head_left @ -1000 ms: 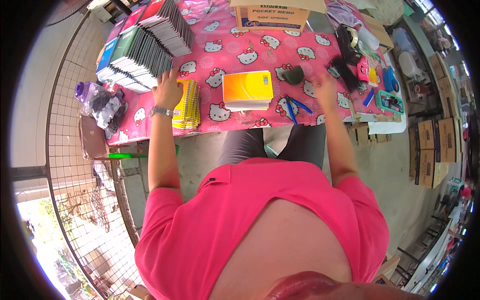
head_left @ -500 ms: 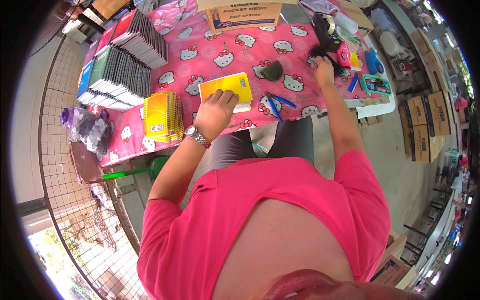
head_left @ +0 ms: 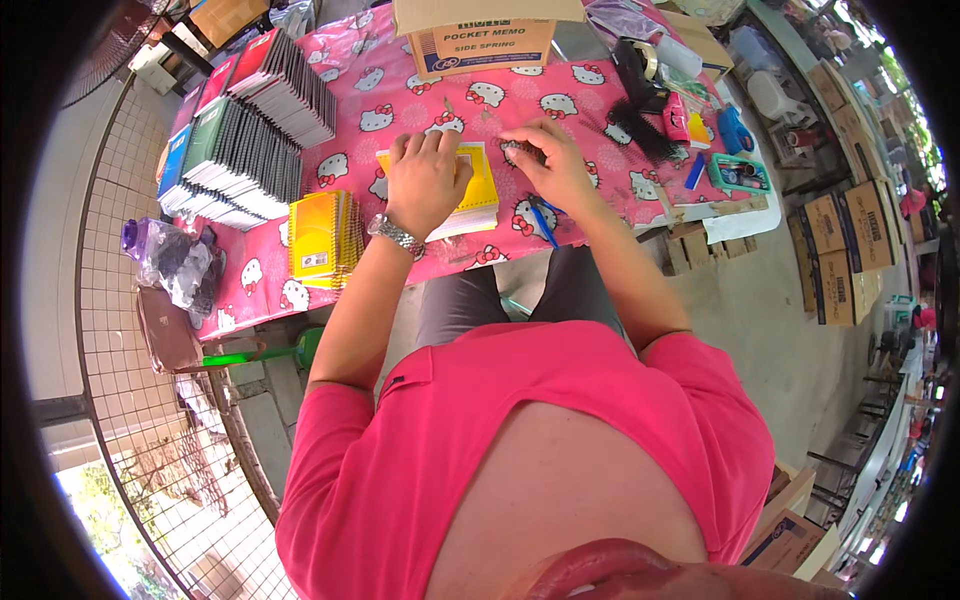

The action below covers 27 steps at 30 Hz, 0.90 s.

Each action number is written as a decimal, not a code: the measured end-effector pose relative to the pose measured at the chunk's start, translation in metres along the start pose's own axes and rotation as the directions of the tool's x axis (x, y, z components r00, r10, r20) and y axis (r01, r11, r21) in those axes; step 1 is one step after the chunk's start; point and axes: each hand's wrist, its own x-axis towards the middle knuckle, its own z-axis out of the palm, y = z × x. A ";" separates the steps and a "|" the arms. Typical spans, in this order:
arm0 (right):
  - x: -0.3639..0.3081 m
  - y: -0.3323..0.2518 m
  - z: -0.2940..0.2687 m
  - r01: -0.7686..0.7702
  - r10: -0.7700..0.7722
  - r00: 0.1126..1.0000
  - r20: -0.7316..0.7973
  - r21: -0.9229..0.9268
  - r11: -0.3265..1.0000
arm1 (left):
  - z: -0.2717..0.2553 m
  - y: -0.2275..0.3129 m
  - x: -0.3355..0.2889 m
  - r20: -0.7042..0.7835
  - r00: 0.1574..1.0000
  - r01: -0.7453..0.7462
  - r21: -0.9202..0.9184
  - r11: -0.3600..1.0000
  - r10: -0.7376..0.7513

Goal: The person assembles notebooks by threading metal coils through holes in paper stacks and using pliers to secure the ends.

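Observation:
My left hand (head_left: 425, 185), with a metal watch at its wrist, rests palm down over a small stack of yellow notebooks (head_left: 482, 185) near the table's front edge. Its fingers are stretched out and a little apart on the top cover. Just right of the stack, my right hand (head_left: 560, 172) is closed in a pinch on a dark binding coil (head_left: 512, 147). Beneath it, the dark half-round piece on the table is mostly hidden. Blue-handled pliers (head_left: 543, 222) lie below my right hand, partly covered by it.
Spiral notebooks (head_left: 240, 150) stand in tall stacks at the left, with a yellow spiral-bound pile (head_left: 322, 240) nearer me. A cardboard box (head_left: 480, 45) stands at the back. At the right lie black coils (head_left: 645, 130), a blue marker (head_left: 695, 172) and a green basket (head_left: 742, 175).
My right hand has come left from the black coils to beside the yellow notebooks, a dark coil in its fingers. My left hand has shifted slightly up and left, fingers now stretched out.

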 end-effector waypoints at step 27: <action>0.008 -0.036 -0.011 0.069 -0.054 0.955 0.292 -0.040 0.997 | -0.013 0.015 -0.015 0.077 0.995 -0.065 -0.035 0.997 0.067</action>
